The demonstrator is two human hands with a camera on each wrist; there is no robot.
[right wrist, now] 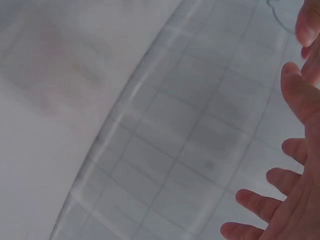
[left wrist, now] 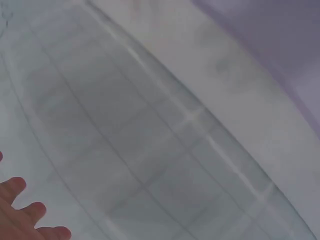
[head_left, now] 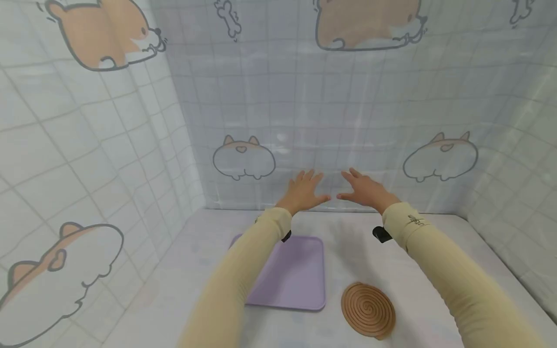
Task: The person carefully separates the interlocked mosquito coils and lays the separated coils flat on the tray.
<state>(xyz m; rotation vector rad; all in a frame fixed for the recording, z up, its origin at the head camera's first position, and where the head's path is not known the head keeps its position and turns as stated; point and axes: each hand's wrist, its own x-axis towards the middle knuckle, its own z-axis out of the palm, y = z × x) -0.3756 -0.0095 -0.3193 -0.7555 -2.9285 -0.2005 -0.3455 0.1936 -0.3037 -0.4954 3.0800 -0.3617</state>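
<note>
Both hands are held out in the air in front of the back wall, holding nothing. My left hand (head_left: pixel 303 191) has its fingers spread and straight, the thumb pointing toward the other hand. Facing it, my right hand (head_left: pixel 364 189) is likewise spread, a small gap between the two thumbs. Below the left forearm lies a flat purple tray (head_left: pixel 296 275), partly covered by the sleeve. A brown coiled round mat (head_left: pixel 368 310) rests on the white surface to the right of the tray. In the right wrist view, spread fingers (right wrist: pixel 257 204) show at the right edge.
A white table (head_left: pixel 348 256) carries the tray and mat. Tile-patterned curtains (head_left: pixel 339 111) with cartoon dogs stand at the back and both sides. Black wrist devices (head_left: pixel 382 235) sit beneath the sleeves.
</note>
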